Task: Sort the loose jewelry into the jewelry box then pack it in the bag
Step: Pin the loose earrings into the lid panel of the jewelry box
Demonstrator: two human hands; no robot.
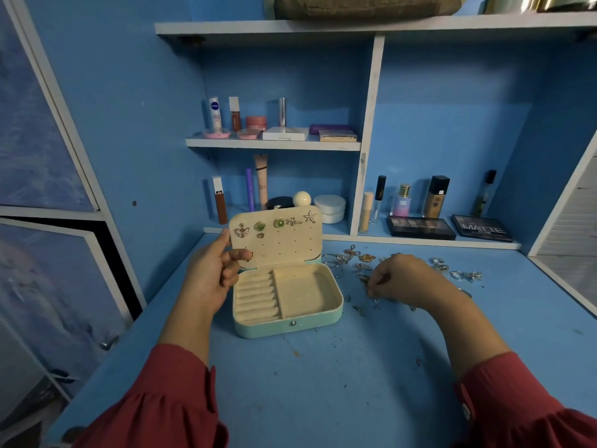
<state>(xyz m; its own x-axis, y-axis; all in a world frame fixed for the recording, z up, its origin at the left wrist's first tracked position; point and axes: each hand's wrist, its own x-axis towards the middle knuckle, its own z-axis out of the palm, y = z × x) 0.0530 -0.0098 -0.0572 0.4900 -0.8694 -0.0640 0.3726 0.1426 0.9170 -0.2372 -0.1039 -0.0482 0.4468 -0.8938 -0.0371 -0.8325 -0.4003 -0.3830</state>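
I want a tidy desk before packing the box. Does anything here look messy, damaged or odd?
Loose jewelry lies scattered on the desk right of the open jewelry box, where the right hand reaches. The desk's blue paint shows chips and dark specks near the front. The box itself sits flat, lid upright.

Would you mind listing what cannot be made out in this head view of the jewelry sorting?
- What the right hand pinches: its curled fingers cover the piece.
- Individual pieces in the loose jewelry pile: too small and tangled to tell apart.
- The small item at the left hand fingertips by the jewelry box lid: too small to identify.
- The bag: not in view.
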